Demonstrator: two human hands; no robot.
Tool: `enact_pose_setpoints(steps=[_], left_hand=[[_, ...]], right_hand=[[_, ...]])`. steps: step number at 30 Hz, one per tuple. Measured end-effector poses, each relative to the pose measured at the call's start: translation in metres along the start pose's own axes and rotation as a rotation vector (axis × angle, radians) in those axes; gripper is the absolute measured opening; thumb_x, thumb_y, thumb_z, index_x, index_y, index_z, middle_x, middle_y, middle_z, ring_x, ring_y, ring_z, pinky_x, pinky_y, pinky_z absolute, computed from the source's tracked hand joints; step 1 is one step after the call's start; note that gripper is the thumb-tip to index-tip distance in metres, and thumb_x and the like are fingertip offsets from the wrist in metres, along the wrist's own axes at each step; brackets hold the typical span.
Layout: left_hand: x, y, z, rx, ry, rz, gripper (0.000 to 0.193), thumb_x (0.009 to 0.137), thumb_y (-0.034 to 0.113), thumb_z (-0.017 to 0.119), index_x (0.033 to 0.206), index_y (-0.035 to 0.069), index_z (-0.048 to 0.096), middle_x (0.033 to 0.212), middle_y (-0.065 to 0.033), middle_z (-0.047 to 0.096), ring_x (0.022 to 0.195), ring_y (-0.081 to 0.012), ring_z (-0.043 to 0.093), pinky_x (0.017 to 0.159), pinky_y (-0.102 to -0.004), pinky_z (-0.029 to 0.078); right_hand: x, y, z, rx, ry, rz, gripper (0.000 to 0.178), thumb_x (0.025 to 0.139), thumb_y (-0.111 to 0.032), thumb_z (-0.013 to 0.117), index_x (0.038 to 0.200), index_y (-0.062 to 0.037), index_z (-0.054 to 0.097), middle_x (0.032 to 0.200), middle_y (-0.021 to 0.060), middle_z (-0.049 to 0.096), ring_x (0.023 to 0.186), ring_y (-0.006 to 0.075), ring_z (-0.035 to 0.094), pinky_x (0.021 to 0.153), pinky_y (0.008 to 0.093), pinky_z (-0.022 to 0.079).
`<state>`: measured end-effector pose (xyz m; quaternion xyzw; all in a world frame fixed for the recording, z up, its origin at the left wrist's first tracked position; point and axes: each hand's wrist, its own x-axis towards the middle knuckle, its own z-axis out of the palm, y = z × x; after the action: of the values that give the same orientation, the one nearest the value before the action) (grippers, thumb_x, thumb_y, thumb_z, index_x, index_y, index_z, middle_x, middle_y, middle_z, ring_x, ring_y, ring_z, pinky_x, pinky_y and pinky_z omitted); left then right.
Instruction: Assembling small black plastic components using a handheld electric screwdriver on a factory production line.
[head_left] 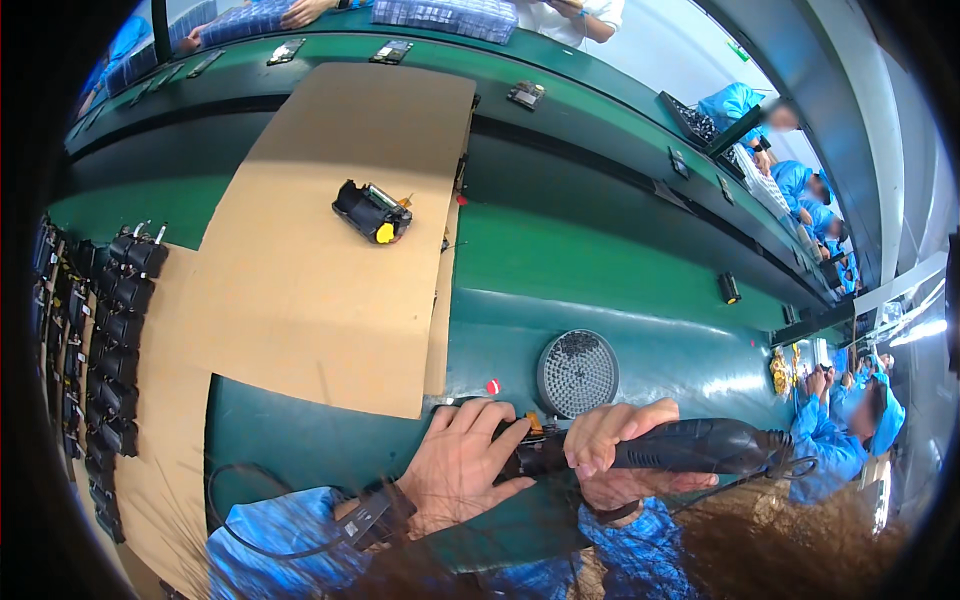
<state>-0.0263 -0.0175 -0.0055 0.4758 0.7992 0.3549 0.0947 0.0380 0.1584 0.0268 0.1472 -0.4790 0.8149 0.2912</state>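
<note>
Power tool [700, 447] in black lies nearly level over the near side of the green table [270, 430], its nose pointing left toward the other hand. The right hand [622, 445] is closed around its front end, fingers wrapped over the top. The left hand [460, 475] is half open, palm down, fingers spread and bent, thumb stretched out below the nose. Its fingertips reach a small part with an orange strip [535, 424], mostly hidden; whether they grip it I cannot tell. Just beyond the hands stands a round grey tray [590, 395], with a red piece [493, 386] to its left.
</note>
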Motion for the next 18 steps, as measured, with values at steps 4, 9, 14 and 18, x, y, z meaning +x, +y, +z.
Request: enact_pose_setpoints(steps=[4, 9, 14, 18], left_hand=[[0.000, 0.000, 0.001, 0.022, 0.007, 0.011, 0.066, 0.077, 0.044, 0.084, 0.130, 0.010, 0.065, 0.122, -0.0060, 0.055, 0.121, -0.0248, 0.052, 0.097, -0.0412, 0.042], [0.000, 0.000, 0.003, 0.034, 0.010, 0.015, 0.066, 0.077, 0.044, 0.084, 0.130, 0.010, 0.065, 0.122, -0.0057, 0.055, 0.121, -0.0244, 0.052, 0.096, -0.0408, 0.042], [-0.001, -0.001, 0.004, 0.032, 0.018, 0.031, 0.065, 0.078, 0.044, 0.083, 0.130, 0.010, 0.066, 0.122, -0.0061, 0.055, 0.121, -0.0248, 0.052, 0.096, -0.0413, 0.041], [-0.003, -0.006, 0.003, 0.016, 0.001, 0.012, 0.065, 0.079, 0.045, 0.082, 0.130, 0.009, 0.065, 0.122, -0.0066, 0.054, 0.122, -0.0255, 0.051, 0.097, -0.0420, 0.040]], right_hand=[[-0.001, 0.002, -0.001, -0.011, 0.010, 0.000, 0.093, 0.080, -0.093, 0.042, 0.104, -0.0026, 0.048, 0.066, 0.0105, 0.053, 0.054, 0.0190, 0.052, 0.047, 0.0343, 0.047], [-0.002, 0.003, -0.003, -0.032, 0.014, 0.007, 0.094, 0.079, -0.093, 0.042, 0.104, -0.0025, 0.047, 0.065, 0.0102, 0.053, 0.053, 0.0187, 0.051, 0.047, 0.0335, 0.047], [-0.002, 0.006, -0.002, -0.056, -0.023, 0.001, 0.096, 0.077, -0.095, 0.043, 0.104, -0.0024, 0.048, 0.065, 0.0104, 0.053, 0.054, 0.0193, 0.052, 0.048, 0.0344, 0.049], [-0.004, 0.017, -0.003, -0.004, -0.044, 0.005, 0.095, 0.076, -0.094, 0.048, 0.103, -0.0022, 0.049, 0.066, 0.0108, 0.054, 0.053, 0.0196, 0.053, 0.049, 0.0346, 0.050]])
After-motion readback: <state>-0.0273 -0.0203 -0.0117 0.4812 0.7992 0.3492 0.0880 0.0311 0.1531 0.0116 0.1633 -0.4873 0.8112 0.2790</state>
